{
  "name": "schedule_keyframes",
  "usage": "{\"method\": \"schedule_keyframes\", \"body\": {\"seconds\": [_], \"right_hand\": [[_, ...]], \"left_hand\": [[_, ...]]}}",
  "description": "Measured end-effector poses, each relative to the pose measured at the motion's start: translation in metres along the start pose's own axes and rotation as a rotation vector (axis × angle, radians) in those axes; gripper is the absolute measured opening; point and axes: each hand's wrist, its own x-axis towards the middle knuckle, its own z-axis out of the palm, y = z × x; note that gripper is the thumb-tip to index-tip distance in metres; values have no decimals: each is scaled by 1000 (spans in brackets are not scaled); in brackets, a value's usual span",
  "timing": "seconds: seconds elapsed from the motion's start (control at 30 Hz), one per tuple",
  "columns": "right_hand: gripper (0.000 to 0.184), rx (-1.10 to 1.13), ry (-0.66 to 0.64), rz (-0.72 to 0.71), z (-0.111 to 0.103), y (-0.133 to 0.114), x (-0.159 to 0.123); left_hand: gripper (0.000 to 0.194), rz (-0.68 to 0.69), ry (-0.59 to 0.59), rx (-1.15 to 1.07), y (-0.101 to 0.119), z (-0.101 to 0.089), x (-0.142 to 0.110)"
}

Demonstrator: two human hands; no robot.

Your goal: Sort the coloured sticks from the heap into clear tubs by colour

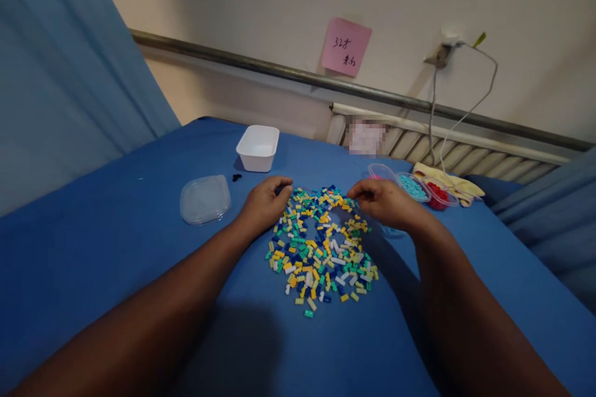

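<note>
A loose heap of small plastic building bricks (316,254), in yellow, green, blue and white, is spread over the blue sheet in front of me. My left hand (266,203) rests at the heap's upper left edge, its fingers bent and a small gap showing between thumb and forefinger. Nothing shows in it. On the opposite side, my right hand (384,201) is over the upper right edge, fingers curled together close to the bricks. Whether a brick is between those fingertips is hidden.
A white plastic tub (258,149) stands at the back, with a clear lid (205,200) and small black pieces (237,178) nearby. Behind my right hand are clear boxes holding turquoise pieces (412,187) and red pieces (437,194), beside a yellow cloth (449,183). A radiator (410,139) lines the wall.
</note>
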Motion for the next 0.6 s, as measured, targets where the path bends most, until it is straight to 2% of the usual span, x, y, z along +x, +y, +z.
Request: {"method": "schedule_keyframes", "body": {"seconds": [0.1, 0.17, 0.33, 0.43, 0.5, 0.6], "right_hand": [[33, 211, 61, 61, -24, 18, -10], [33, 266, 88, 91, -35, 29, -16], [34, 26, 91, 196, -51, 46, -27], [33, -90, 77, 228, -54, 47, -29], [30, -111, 67, 215, -49, 39, -27], [27, -111, -15, 95, -32, 16, -20]], "left_hand": [[47, -3, -1, 5, 1, -1, 1], [48, -5, -1, 1, -1, -2, 2], [50, -27, -3, 10, -3, -2, 4], [51, -36, -13, 20, -3, -2, 4], [50, -32, -11, 27, -3, -2, 4], [49, -27, -6, 34, -3, -2, 4]]}}
